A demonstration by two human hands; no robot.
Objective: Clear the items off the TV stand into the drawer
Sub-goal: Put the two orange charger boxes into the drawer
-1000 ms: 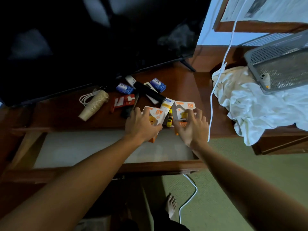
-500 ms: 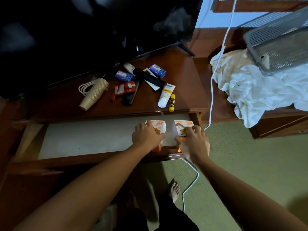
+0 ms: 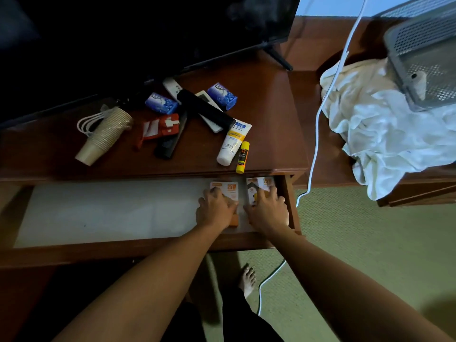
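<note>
Your left hand (image 3: 217,211) and right hand (image 3: 267,211) each press a small orange box, left box (image 3: 228,190), right box (image 3: 257,187), flat inside the open drawer (image 3: 98,213); a tube (image 3: 233,141) and glue stick (image 3: 243,156) lie on the bench (image 3: 271,114) just beyond.

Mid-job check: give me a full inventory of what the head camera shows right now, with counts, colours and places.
Orange-white boxes: 2, drawer's right end, under the hands
Drawer: 1, open, pale lining
Soap packs: 2, blue, stand top
Paper cup stack: 1, beige, lying left
Tube: 1, white-yellow
Glue stick: 1, yellow, front edge
Red item: 1, centre
Black cylinder: 1
TV: 1, black
Cloth: white, right
Left hand: on left box
Right hand: on right box
</note>
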